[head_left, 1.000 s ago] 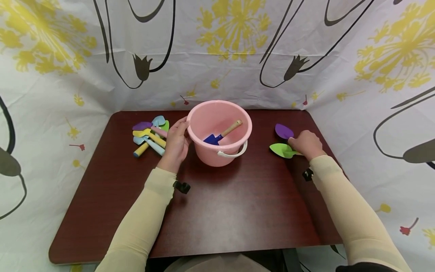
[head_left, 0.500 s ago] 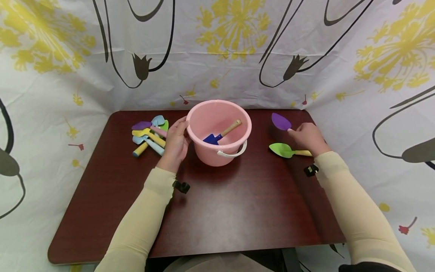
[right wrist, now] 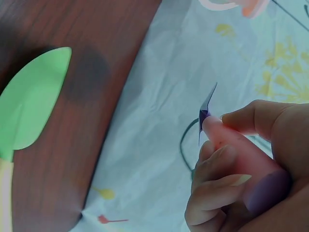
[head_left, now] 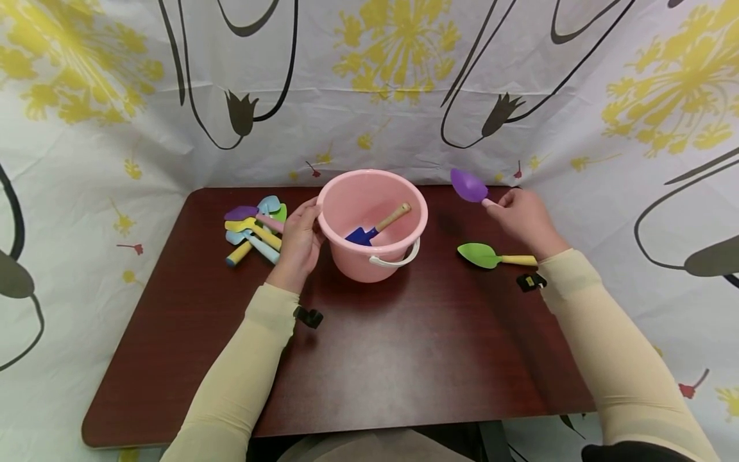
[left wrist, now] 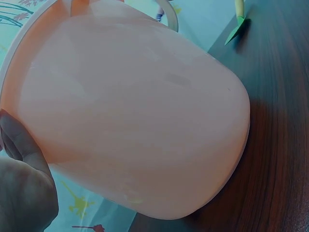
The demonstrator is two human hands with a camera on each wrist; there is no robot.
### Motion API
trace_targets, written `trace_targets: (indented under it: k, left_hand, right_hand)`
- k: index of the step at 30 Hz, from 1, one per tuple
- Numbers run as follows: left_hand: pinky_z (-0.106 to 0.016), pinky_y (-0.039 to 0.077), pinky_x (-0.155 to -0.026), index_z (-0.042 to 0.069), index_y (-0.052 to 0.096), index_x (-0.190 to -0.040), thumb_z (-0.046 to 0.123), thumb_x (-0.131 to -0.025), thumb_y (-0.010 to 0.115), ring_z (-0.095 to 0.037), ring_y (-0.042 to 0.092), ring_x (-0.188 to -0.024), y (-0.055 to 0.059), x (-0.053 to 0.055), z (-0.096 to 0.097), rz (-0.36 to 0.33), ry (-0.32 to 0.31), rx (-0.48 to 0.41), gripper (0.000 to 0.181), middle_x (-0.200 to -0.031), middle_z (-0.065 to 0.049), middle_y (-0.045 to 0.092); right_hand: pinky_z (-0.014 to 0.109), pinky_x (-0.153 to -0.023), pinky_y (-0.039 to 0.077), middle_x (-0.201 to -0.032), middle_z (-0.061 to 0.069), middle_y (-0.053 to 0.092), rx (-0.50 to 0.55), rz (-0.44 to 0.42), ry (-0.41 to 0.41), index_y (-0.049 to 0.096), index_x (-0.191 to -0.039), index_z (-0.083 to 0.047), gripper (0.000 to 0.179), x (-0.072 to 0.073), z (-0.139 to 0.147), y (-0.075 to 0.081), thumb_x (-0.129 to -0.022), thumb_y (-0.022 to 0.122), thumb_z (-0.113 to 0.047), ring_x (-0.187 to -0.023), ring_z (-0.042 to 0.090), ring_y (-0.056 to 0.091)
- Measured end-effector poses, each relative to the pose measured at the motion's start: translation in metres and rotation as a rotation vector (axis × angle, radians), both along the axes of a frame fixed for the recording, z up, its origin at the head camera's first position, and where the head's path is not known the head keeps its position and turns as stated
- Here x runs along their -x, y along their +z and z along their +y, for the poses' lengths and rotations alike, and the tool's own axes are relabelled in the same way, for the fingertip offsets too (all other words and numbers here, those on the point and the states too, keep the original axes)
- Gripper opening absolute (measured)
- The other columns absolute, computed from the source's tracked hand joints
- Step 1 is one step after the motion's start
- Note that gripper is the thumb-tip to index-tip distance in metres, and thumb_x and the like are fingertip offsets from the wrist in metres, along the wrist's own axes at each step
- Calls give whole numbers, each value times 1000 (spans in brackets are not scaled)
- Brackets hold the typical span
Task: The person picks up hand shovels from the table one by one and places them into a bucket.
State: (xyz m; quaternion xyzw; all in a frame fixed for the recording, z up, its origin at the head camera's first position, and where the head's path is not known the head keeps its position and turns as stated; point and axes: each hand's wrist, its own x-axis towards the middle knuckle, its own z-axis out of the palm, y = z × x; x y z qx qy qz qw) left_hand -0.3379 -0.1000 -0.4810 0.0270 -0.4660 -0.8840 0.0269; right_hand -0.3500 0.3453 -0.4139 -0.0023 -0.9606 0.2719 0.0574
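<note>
My left hand [head_left: 298, 244] grips the left side of a pink bucket [head_left: 364, 266] at its rim; in the left wrist view the bucket's outer wall [left wrist: 135, 106] fills most of the picture. Inside the bucket lies a blue toy shovel [head_left: 378, 226] with a wooden handle. My right hand [head_left: 528, 221] holds a purple toy trowel [head_left: 469, 186] by its pink handle, raised over the table's far right part. In the right wrist view, fingers and thumb wrap that pink handle [right wrist: 241, 152]. Below the right hand, a green trowel [head_left: 482, 255] with a yellow handle lies on the table.
Several toy shovels and rakes lie piled left of the bucket, among them a yellow fork [head_left: 242, 226] and a purple trowel [head_left: 240, 213]. The bucket's white handle [head_left: 398, 262] hangs at its front right. A patterned cloth [head_left: 369, 128] stands behind the dark brown table [head_left: 404, 359].
My right hand has lifted the purple trowel off the table, moving it up and away from the green trowel, whose yellow handle now shows. The left hand and bucket stay put.
</note>
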Motion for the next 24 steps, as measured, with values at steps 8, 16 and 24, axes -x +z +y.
trace_targets:
  k: [8,16,24]
  left_hand:
    - [-37,59,-103,5,72,-139,18,-113,65,-25,69,-118,0,0,0,4,3,-12,30,-140,-12,71]
    - [-46,52,-114,1,69,-142,20,-113,65,-31,66,-125,0,0,2,10,3,2,35,-143,-13,69]
    - [-48,51,-117,1,69,-143,20,-113,65,-34,65,-129,1,0,1,8,3,1,36,-145,-15,68]
  right_hand:
    - [39,-60,44,-68,6,57,23,63,42,68,-95,-2,55,-8,-20,25,-105,68,-56,-66,27,53]
    - [37,-62,42,-71,4,59,3,121,111,69,-93,-5,52,-15,-40,47,-104,72,-56,-72,27,54]
    - [33,-63,43,-75,5,62,26,96,252,69,-99,-8,45,-14,-63,58,-102,76,-53,-73,25,54]
